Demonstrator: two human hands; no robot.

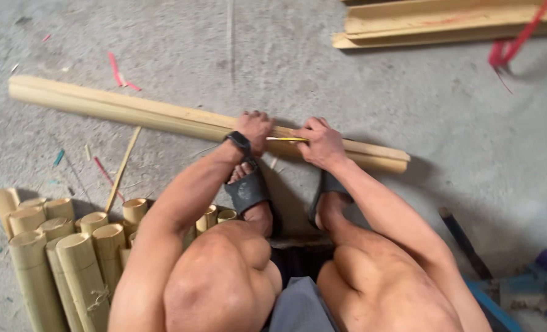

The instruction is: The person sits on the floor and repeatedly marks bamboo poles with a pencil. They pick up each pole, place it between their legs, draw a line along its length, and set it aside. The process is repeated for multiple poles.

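In the head view, the long split bamboo piece (163,115) lies on the concrete floor (285,55) before the squatting person's feet. The left hand (255,130) presses down on it with bent fingers. The right hand (321,144) pinches a yellow pencil (284,139) lying against the bamboo. A bundle of bamboo tubes (64,258) lies at the left

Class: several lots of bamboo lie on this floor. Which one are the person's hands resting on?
The long split bamboo strip lying crosswise before the feet: left hand presses it, right hand holds a pencil there. The bundled bamboo tubes and stacked planks lie untouched.
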